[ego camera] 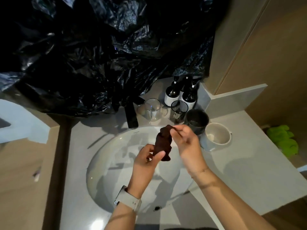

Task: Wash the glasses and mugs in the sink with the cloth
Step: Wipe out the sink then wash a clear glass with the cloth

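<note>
A dark brown cloth [163, 143] hangs bunched over the white sink [106, 163]. My left hand [146, 161] pinches its lower end and my right hand [184, 140] pinches its top corner. Behind the sink on the counter stand a clear glass mug [152, 112], a dark-rimmed glass [178, 112] and a smoky grey glass [196, 120]. A white mug [216, 135] stands to the right of the grey glass. The sink bowl holds no dishes.
A black tap [132, 113] juts over the sink's back edge. Dark pump bottles [172, 93] stand behind the glasses. Crumpled black plastic [99, 55] covers the wall above. A green cloth [284, 140] lies to the far right, below the counter.
</note>
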The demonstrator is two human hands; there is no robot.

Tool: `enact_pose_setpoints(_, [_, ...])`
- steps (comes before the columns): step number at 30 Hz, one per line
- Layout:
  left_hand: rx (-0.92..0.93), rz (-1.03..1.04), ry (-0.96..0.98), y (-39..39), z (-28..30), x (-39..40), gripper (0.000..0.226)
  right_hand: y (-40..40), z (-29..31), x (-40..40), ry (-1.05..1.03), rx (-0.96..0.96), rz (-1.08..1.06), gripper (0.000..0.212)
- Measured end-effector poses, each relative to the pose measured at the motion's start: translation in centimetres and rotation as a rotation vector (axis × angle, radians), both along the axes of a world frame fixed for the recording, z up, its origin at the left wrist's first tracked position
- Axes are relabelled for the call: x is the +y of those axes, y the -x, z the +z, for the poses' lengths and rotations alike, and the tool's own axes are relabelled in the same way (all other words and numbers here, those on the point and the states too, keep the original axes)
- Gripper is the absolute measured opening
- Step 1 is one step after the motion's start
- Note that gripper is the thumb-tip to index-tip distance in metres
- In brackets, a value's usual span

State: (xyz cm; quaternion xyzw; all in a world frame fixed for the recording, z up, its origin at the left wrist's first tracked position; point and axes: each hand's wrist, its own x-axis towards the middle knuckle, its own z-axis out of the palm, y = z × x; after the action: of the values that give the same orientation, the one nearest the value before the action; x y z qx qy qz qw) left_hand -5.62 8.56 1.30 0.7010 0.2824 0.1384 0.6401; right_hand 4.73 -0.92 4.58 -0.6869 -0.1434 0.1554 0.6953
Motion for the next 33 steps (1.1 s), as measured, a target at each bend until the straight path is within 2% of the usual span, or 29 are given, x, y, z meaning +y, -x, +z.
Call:
enact_pose_setpoints(3, [-0.063, -0.024, 0.044, 1.2, 0.2, 1.4, 0.021, -0.5, -0.1, 0.0, 0.121, -0.162, 0.049, 0.009])
enact_pose_setpoints(5, [-0.066, -0.052, 0.145, 1.9, 0.2, 2.4, 0.032, -0.8, 0.0, 0.2, 0.226, -0.213, 0.09, 0.011])
enact_pose_setpoints(9, [0.094, -0.096, 0.351, 2.4, -0.4, 4.3, 0.046, -1.1, 0.6, 1.1, 0.34, -0.32, 0.114, 0.015])
enact_pose_setpoints(11, [0.143, -0.032, 0.402, 2.4, -0.7, 5.1, 0.048, -1.6, 1.1, 1.6, 0.372, -0.471, 0.147, 0.021])
enact_pose_setpoints(13, [0.178, 0.034, 0.382, 2.8, -0.9, 5.4, 0.036, -2.0, 1.8, 2.2, 0.371, -0.629, 0.213, 0.032])
enact_pose_setpoints(16, [0.107, 0.011, 0.23, 3.1, -0.9, 5.6, 0.027, -2.2, 2.6, 3.4, 0.361, -0.688, 0.315, 0.048])
enact_pose_setpoints(20, [0.065, -0.158, 0.034, 0.8, -0.8, 4.5, 0.045, -2.5, 3.5, 4.3, 0.331, -0.605, 0.345, 0.04])
enact_pose_setpoints(22, [0.076, -0.15, -0.085, -0.5, -1.6, 4.0, 0.028, -2.8, 4.1, 4.4, 0.302, -0.548, 0.36, 0.039])
enact_pose_setpoints(24, [0.08, -0.088, -0.088, -1.1, -2.4, 4.0, 0.011, -3.1, 4.3, 4.2, 0.279, -0.507, 0.374, 0.041])
enact_pose_setpoints(27, [0.05, -0.142, -0.035, 0.0, -3.0, 4.4, 0.035, -3.5, 4.1, 3.7, 0.249, -0.382, 0.37, 0.049])
enact_pose_setpoints(30, [0.043, -0.258, -0.006, 1.1, -3.5, 4.3, 0.049, -3.6, 4.6, 3.7, 0.153, -0.13, 0.286, 0.054])
enact_pose_setpoints(33, [-0.008, -0.224, -0.014, 0.6, -3.5, 3.4, 0.077, -3.4, 5.7, 4.1, 0.06, 0.121, 0.232, 0.044])
